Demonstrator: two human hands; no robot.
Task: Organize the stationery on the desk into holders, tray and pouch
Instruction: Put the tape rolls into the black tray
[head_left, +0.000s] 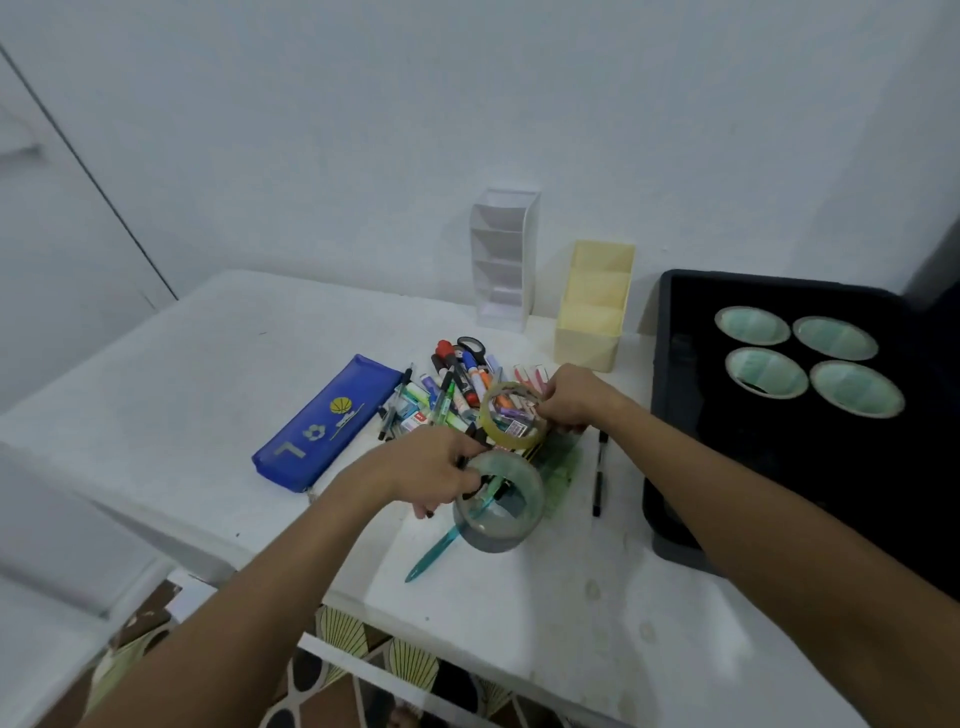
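Note:
A heap of stationery (457, 384) lies mid-desk: markers, pens, erasers, black-handled scissors. My left hand (436, 467) grips the rim of a wide clear tape roll (498, 506) at the heap's near edge. Just beyond it, my right hand (569, 397) holds a narrower yellowish tape roll (511, 415), tilted above the pile. A teal pen (434, 551) pokes out under the wide roll. To the left lies a blue zip pouch (324, 421). A white tiered holder (501, 260) and a cream holder (592, 306) stand at the back. The black tray (675, 415) is on the right.
Several pale green bowls (808, 358) sit in the tray. A black pen (600, 473) lies alone between the heap and the tray. A green ruler (561, 462) lies under the rolls. The desk's front edge is close below, with patterned floor underneath.

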